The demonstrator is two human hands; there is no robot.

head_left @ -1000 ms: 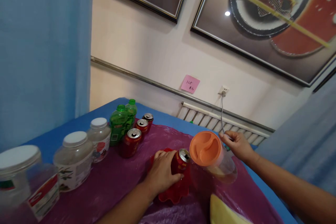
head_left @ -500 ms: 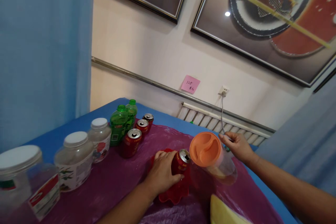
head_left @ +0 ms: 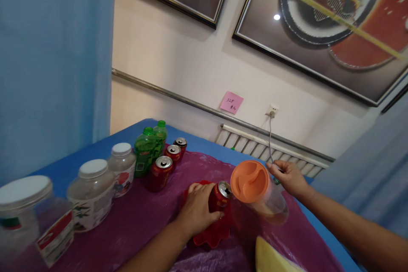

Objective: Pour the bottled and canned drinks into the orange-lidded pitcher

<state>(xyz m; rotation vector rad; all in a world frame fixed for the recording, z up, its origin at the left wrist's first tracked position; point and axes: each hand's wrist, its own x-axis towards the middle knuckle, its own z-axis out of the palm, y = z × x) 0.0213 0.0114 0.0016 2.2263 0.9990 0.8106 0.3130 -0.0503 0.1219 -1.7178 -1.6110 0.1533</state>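
Note:
My left hand [head_left: 198, 208] is wrapped round a red drink can [head_left: 219, 199] with an open tab hole in its silver top. The can stands slightly tilted over a red scalloped dish [head_left: 212, 234]. To its right, my right hand [head_left: 290, 178] grips a clear plastic pitcher [head_left: 274, 204] near its top; the handle is mostly hidden by the fingers. The pitcher is tipped toward the can, its orange lid [head_left: 250, 181] close beside the can's top. A little pale liquid lies inside the pitcher. I cannot see a stream between them.
Three more red cans [head_left: 161, 173] and two green bottles [head_left: 145, 151] stand at the left. Clear jars with white lids [head_left: 92, 195] line the left side. A yellow curved thing [head_left: 274, 257] lies at the front. Purple plastic sheeting [head_left: 127, 229] covers the blue table [head_left: 134, 129].

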